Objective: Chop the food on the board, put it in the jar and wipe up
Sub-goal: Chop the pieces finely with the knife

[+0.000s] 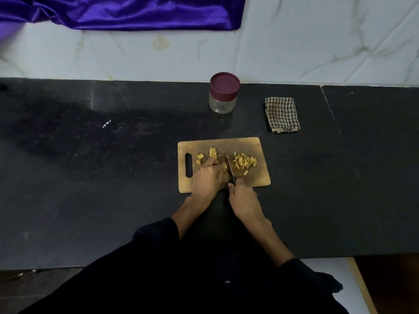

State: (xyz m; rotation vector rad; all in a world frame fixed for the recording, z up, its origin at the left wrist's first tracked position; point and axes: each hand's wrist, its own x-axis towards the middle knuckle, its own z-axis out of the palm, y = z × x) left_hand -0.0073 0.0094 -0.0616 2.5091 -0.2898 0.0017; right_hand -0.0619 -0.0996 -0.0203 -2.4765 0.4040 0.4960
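Note:
A wooden cutting board lies on the dark counter. On it sit a pile of yellowish chopped pieces at the right and a few larger uncut chunks at the left. My left hand holds down a piece of the food with curled fingers. My right hand grips the black handle of a knife, whose blade points away from me between the held piece and the pile. A clear glass jar with a maroon lid on stands behind the board.
A folded checked cloth lies to the right of the jar. The black stone counter stretches wide to the left and right. A white marble wall stands behind, with purple fabric hanging at the top left.

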